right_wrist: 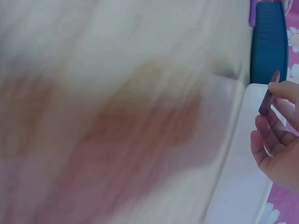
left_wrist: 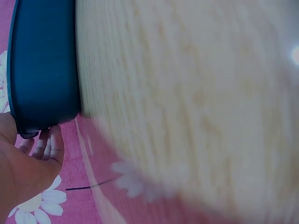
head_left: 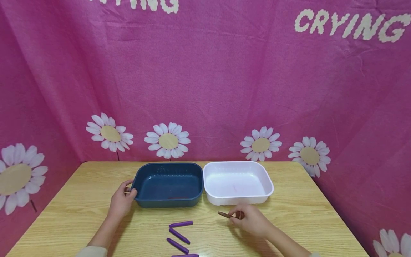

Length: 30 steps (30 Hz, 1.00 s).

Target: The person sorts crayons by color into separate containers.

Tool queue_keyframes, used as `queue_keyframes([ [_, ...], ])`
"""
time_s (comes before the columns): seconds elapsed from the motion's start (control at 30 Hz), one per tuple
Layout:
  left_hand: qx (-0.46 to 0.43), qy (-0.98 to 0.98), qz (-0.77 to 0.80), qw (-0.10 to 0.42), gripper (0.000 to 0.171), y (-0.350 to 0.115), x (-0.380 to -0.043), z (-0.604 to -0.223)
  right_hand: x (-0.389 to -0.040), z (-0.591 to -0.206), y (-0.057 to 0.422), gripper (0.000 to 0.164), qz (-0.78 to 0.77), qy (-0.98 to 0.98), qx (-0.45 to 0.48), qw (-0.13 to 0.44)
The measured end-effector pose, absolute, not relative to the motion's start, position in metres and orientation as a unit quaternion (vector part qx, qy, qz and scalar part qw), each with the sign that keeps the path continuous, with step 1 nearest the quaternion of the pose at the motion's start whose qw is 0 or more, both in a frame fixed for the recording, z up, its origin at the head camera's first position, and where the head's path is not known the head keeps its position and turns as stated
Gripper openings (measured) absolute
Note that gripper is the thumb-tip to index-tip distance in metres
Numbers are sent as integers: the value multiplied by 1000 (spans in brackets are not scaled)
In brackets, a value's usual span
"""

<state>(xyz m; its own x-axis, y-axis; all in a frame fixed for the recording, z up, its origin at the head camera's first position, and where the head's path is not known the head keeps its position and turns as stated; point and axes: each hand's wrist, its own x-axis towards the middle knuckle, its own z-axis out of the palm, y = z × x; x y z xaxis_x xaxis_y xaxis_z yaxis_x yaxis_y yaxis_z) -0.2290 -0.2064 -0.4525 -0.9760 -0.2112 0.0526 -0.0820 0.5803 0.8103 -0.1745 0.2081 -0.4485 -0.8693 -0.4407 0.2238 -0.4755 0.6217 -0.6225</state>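
Tapered purple crayons (head_left: 179,236); right fingers (head_left: 240,207) pinch slim brown crayon (head_left: 223,215).

slim brown crayon (head_left: 224,215) pinched in my right hand (head_left: 251,218), tip pointing left, just in front of the white tray (head_left: 238,201), dark blue tray (head_left: 167,203) upright, its left end gripped by my left hand (head_left: 122,200)

A pale, wood-grained table (head_left: 305,217) carries a dark blue rectangular plastic tub (head_left: 167,203) and, just beside it, a white rectangular plastic tub (head_left: 237,200). Nearer the front edge lie four slim purple crayons (head_left: 181,224)
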Motion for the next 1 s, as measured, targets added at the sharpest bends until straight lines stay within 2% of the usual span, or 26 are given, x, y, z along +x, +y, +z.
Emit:
queue_keyframes([
  [0.27, 79, -883, -457, 70, 46, -206, -229, -453, -185, -436, 197, 10, 400, -886, 234, -7],
  [1.0, 81, -882, -459, 67, 46, -207, -228, -453, -217, -415, 159, 10, 394, -891, 224, -21],
])
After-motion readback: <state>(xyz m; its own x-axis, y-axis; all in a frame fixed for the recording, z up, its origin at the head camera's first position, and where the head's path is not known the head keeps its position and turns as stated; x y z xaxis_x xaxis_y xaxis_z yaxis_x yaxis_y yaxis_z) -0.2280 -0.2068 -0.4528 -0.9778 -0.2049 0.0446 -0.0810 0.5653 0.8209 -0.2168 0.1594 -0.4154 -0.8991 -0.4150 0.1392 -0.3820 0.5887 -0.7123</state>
